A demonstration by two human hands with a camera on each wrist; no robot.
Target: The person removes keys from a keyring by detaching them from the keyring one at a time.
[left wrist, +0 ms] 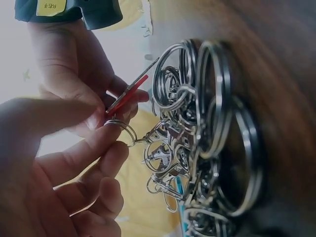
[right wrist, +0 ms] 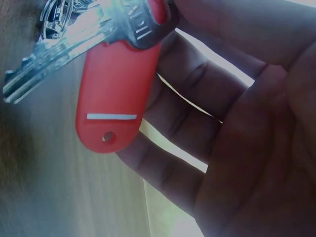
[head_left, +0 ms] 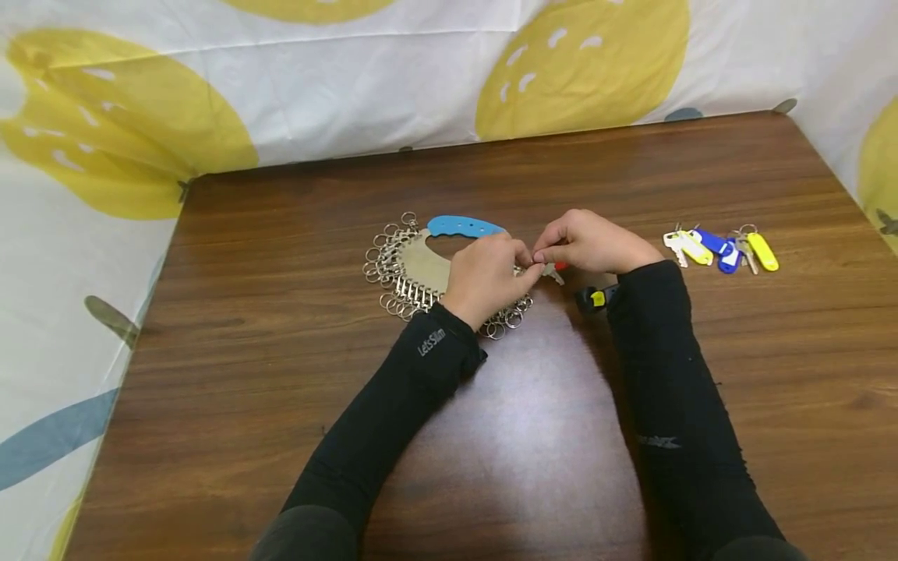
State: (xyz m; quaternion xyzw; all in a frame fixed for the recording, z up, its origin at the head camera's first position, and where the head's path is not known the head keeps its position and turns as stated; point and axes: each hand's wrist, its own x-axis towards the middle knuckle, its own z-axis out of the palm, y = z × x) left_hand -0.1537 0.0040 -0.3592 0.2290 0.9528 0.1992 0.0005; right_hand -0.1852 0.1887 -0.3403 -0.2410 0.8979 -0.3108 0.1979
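Note:
A fan-shaped metal key holder plate [head_left: 423, 266] with a blue handle [head_left: 463, 227] lies on the table, its curved edge lined with clips and split rings. My left hand [head_left: 487, 273] is over its right part and pinches one split ring [left wrist: 127, 127] between thumb and forefinger. Fingertip to fingertip with it, my right hand [head_left: 592, 241] pinches a silver key [right wrist: 64, 54] by its head, together with a red key tag [right wrist: 116, 89]. The right wrist view shows the tag hanging below the key. Fingers hide where key and ring meet.
To the right lie several keys with yellow tags [head_left: 762, 251] and blue tags [head_left: 714, 241]. A small black device with a yellow label [head_left: 596, 298] sits at my right wrist. Patterned cloth [head_left: 393, 86] borders the wooden table [head_left: 266, 374] behind and at the sides.

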